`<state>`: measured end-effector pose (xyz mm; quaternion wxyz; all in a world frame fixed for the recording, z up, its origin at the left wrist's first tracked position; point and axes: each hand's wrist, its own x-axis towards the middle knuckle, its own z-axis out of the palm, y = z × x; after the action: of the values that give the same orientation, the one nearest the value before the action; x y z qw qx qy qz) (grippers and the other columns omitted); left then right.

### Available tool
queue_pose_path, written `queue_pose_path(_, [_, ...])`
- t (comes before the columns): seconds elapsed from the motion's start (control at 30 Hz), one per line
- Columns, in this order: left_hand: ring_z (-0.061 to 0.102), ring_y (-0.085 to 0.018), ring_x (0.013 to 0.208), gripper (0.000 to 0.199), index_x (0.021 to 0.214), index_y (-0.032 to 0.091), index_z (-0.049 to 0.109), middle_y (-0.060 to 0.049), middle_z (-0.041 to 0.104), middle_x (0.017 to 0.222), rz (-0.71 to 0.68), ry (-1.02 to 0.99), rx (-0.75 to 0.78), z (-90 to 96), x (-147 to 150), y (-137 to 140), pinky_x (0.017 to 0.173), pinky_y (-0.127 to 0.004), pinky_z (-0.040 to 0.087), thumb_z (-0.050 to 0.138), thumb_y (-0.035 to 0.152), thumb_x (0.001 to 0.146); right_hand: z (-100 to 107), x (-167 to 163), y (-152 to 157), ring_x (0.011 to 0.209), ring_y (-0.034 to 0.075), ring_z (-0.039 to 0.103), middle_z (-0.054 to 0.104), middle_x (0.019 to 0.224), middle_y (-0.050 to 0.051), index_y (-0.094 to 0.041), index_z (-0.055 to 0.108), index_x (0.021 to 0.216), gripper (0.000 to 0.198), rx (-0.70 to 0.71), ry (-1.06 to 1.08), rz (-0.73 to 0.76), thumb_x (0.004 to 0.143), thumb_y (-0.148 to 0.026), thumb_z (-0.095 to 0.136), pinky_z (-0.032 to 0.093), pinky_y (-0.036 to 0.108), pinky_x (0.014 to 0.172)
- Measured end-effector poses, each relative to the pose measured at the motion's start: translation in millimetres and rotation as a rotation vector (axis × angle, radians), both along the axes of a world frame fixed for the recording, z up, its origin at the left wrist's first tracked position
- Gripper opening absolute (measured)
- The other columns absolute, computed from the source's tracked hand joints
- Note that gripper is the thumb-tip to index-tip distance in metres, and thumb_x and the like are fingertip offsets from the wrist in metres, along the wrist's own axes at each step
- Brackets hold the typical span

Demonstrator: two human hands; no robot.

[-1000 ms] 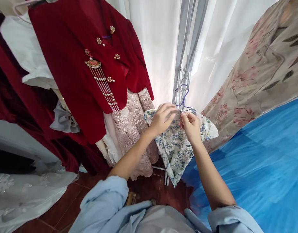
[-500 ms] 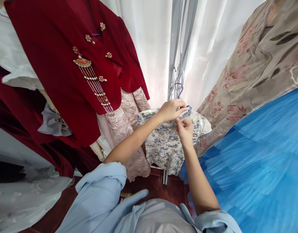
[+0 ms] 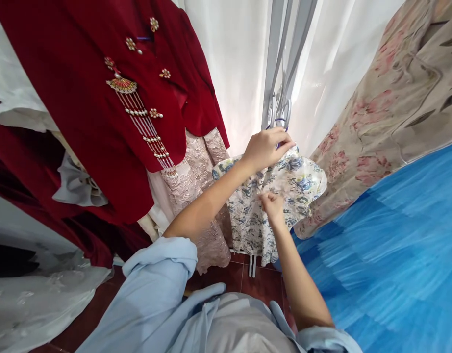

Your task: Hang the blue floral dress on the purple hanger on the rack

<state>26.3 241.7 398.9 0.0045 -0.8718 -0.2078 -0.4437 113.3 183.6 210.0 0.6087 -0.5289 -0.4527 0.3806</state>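
Note:
A small white dress with a blue floral print (image 3: 248, 215) hangs on a purple hanger whose hook (image 3: 281, 120) shows just above it. My left hand (image 3: 264, 148) grips the dress at its neckline, right under the hook. Lower down, my right hand (image 3: 270, 205) pinches the front of the same dress near the chest. Both of my forearms are bare below rolled light-blue sleeves.
A grey metal rack post (image 3: 275, 59) rises behind the dress, before a white curtain (image 3: 233, 63). A dark red beaded jacket (image 3: 112, 98) over a pink lace skirt (image 3: 200, 191) hangs left. A beige floral garment (image 3: 391, 108) and blue tulle (image 3: 395, 255) fill the right. Red floor tiles (image 3: 226, 274) below.
My left hand rose with the dress's neckline toward the rack. My right hand slid from the collar down the dress's front.

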Motion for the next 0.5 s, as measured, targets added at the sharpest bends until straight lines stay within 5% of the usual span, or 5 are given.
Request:
queue_pose_path(0.1, [0.065, -0.014, 0.078, 0.019, 0.082, 0.016, 0.073, -0.004, 0.071, 0.084, -0.098, -0.118, -0.143, -1.5, -24.4, 19.7, 0.068, -0.027, 0.049, 0.066, 0.03, 0.093, -58.9, -18.7, -29.4, 0.041, 0.008, 0.031, 0.037, 0.038, -0.008, -0.022, 0.046, 0.048, 0.041, -0.067, -0.001, -0.044, 0.073, -0.047, 0.067, 0.023, 0.024, 0.042])
queue_pose_path(0.2, [0.059, -0.009, 0.062, 0.019, 0.077, 0.014, 0.073, -0.001, 0.067, 0.071, -0.165, -0.394, -0.397, -8.7, -67.3, 51.7, 0.055, -0.019, 0.043, 0.075, 0.03, 0.086, -95.3, -34.1, -53.7, 0.039, 0.009, 0.031, 0.037, 0.038, -0.007, -0.022, 0.049, 0.052, 0.043, -0.107, 0.032, -0.041, 0.074, -0.055, 0.066, 0.026, 0.025, 0.042])
queue_pose_path(0.37, [0.023, -0.001, 0.033, 0.029, 0.073, 0.015, 0.062, 0.011, 0.037, 0.048, -0.31, -1.021, -1.027, -37.2, -148.6, 97.2, 0.032, -0.017, 0.014, 0.074, 0.036, 0.089, -103.0, -47.5, -67.6, 0.045, 0.014, 0.046, 0.055, 0.05, -0.003, -0.016, 0.065, 0.084, 0.044, -0.083, 0.086, -0.012, 0.079, -0.06, 0.065, 0.037, 0.026, 0.047])
queue_pose_path(0.5, [0.022, -0.001, 0.031, 0.031, 0.074, 0.017, 0.053, 0.012, 0.033, 0.05, -0.434, -1.447, -1.181, -93.0, -169.0, 84.0, 0.031, -0.015, 0.015, 0.065, 0.035, 0.096, -90.0, -55.7, -68.8, 0.074, 0.022, 0.064, 0.071, 0.084, 0.007, -0.017, 0.066, 0.112, 0.045, 0.048, -0.017, -0.034, 0.085, -0.053, 0.065, 0.052, 0.033, 0.069])
